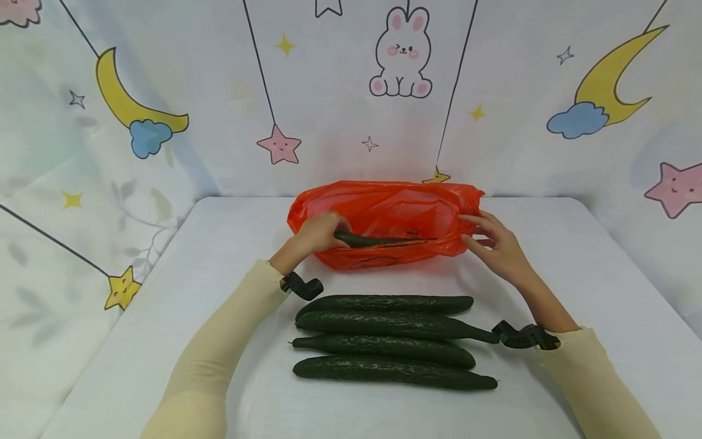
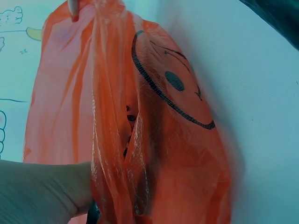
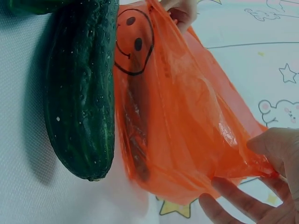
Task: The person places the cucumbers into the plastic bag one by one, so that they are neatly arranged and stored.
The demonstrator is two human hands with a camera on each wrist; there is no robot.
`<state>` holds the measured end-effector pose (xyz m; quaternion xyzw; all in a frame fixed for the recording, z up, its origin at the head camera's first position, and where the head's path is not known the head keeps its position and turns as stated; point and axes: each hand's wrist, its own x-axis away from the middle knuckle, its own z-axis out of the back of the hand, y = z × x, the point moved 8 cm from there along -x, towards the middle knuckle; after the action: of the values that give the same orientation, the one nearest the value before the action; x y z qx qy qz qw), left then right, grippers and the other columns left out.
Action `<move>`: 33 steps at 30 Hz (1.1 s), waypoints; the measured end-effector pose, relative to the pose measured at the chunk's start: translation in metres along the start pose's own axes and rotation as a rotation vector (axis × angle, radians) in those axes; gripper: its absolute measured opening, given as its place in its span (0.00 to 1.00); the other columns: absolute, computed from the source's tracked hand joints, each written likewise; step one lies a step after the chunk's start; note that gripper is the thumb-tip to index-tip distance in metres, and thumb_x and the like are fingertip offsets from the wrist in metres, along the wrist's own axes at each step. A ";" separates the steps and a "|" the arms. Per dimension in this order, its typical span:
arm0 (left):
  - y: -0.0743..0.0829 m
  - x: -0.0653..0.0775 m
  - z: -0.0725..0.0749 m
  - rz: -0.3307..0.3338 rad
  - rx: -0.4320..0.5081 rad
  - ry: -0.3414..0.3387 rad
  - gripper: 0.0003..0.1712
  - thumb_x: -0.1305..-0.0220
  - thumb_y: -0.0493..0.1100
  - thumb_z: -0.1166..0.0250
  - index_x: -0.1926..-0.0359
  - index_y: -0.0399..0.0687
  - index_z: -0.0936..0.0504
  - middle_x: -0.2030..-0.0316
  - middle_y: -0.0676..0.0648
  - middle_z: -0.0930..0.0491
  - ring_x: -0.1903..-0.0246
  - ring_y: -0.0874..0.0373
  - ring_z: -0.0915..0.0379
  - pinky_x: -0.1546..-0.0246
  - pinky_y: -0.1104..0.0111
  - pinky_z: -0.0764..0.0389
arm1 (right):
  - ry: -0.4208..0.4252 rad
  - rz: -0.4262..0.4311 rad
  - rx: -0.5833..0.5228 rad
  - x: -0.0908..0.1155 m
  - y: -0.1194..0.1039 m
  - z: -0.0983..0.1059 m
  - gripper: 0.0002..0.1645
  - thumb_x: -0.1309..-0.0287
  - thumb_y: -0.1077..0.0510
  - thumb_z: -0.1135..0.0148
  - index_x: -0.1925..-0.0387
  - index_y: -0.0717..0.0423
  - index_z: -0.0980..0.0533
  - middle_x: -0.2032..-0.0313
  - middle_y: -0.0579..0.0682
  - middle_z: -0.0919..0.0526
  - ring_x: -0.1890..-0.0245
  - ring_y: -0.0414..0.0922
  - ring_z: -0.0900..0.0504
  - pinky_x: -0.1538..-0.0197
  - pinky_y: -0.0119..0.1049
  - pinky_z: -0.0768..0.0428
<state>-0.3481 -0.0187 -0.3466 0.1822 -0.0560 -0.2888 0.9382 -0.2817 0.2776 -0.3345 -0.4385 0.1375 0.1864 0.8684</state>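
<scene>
An orange-red plastic bag (image 1: 378,204) lies on its side at the far part of the table, its mouth facing me. My left hand (image 1: 320,231) reaches into the mouth at the left and grips one end of a dark green cucumber (image 1: 364,240), which lies lengthwise in the bag. Through the plastic, a long dark shape (image 3: 138,121) shows in the right wrist view. At the bag's right end my right hand (image 1: 501,250) holds the rim between thumb and fingers, the other fingers spread. In the left wrist view the bag (image 2: 182,154) hides the left fingers.
Several cucumbers (image 1: 395,325) lie side by side across the white table (image 1: 263,402), between my forearms and in front of the bag. A printed cloth backdrop (image 1: 340,79) rises behind the table and along both sides. Each wrist wears a black camera (image 1: 303,286).
</scene>
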 end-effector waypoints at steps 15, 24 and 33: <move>0.010 -0.004 -0.002 -0.143 0.053 0.033 0.17 0.50 0.33 0.25 0.57 0.37 0.16 0.59 0.42 0.17 0.55 0.48 0.26 0.50 0.59 0.24 | 0.007 -0.001 0.004 0.000 0.000 0.003 0.26 0.38 0.66 0.38 0.38 0.64 0.28 0.33 0.63 0.34 0.51 0.31 0.28 0.55 0.14 0.28; 0.004 -0.004 -0.008 -0.125 0.074 -0.027 0.18 0.46 0.34 0.27 0.53 0.35 0.17 0.56 0.40 0.17 0.53 0.47 0.25 0.46 0.59 0.24 | 0.009 0.001 0.013 0.000 -0.003 0.006 0.26 0.38 0.67 0.38 0.38 0.65 0.28 0.34 0.64 0.35 0.50 0.35 0.27 0.56 0.13 0.29; -0.002 -0.001 -0.021 -0.109 0.080 -0.136 0.19 0.38 0.40 0.32 0.49 0.34 0.19 0.53 0.40 0.18 0.52 0.48 0.24 0.43 0.59 0.26 | 0.007 -0.014 0.016 0.000 -0.001 0.008 0.27 0.37 0.66 0.39 0.37 0.64 0.29 0.33 0.65 0.35 0.52 0.23 0.31 0.56 0.13 0.29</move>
<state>-0.3458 -0.0132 -0.3669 0.2024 -0.1212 -0.3485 0.9071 -0.2810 0.2833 -0.3292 -0.4333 0.1389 0.1779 0.8725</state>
